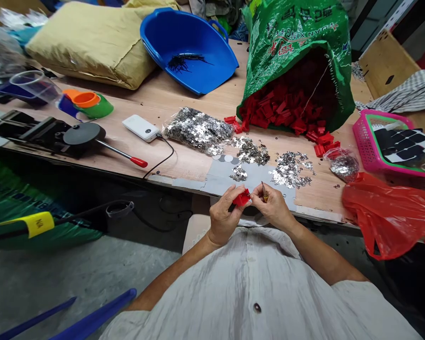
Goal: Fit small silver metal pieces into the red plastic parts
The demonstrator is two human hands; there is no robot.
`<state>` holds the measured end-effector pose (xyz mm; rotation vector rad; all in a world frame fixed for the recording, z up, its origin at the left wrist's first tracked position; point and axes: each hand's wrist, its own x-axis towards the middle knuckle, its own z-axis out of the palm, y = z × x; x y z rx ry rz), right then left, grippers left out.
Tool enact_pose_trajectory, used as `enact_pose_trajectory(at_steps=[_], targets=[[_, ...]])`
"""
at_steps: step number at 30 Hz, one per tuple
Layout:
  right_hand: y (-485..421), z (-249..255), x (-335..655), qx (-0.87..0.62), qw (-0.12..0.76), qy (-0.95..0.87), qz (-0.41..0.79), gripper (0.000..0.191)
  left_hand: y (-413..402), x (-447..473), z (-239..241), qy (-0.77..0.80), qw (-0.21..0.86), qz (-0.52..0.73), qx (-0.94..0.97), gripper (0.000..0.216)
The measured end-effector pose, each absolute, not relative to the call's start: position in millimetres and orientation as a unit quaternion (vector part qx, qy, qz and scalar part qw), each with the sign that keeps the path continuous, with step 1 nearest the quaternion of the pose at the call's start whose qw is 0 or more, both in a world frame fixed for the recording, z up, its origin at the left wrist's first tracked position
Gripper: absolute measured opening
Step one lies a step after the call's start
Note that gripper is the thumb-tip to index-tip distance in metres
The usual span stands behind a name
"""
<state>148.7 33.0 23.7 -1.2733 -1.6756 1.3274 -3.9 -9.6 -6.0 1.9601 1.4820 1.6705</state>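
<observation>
Between the fingers of my left hand (225, 215) is a red plastic part (241, 197), held near the table's front edge. My right hand (273, 204) is closed beside it, with a thin pointed tool with a yellowish handle (265, 193) sticking up among the fingers. Its thumb and fingertip pinch at the red part's right side; any small piece there is too small to make out. Just beyond my hands lies a little heap of shiny metal pieces (239, 173) on a grey sheet (216, 175). Larger heaps of metal pieces (292, 170) spread to the right and behind.
A green sack (293, 28) spills red parts (279, 106) at the back. Nearby are a bag of metal pieces (198, 130), a blue basin (198, 42), a white power bank (140, 127) and a lever device (85, 134). On the right are a pink basket (366, 141) and red bag (393, 212).
</observation>
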Motion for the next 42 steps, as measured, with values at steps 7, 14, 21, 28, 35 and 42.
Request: enact_pose_trajectory(at_steps=[7,14,21,28,35,42], targets=[[33.2,23.7,149.1,-0.48,0.311,-0.65,0.501,0.011,-11.9,-3.6,-7.1,0.485,0.089,0.558,0.667,0.041],[37.3,23.7,155.3,-0.458,0.283,-0.674,0.505,0.011,-13.8,-1.6,-8.2,0.505,0.147,0.564,0.637,0.035],[49.7,23.5,166.4,-0.386,0.251,-0.565,0.685,0.025,-15.3,0.2,-10.3,0.497,0.215,0.575,0.613,0.034],[46.1,17.5,162.2,-0.389,0.287,-0.596,0.641,0.024,-15.9,2.2,-8.5,0.507,0.239,0.56,0.611,0.034],[41.8,3.9,160.3,-0.395,0.294,-0.586,0.643,0.028,-16.2,7.1,-10.5,0.529,0.258,0.54,0.602,0.033],[48.1,7.4,166.5,-0.379,0.289,-0.522,0.707,0.039,-14.6,3.9,-15.7,0.514,0.295,0.557,0.582,0.037]])
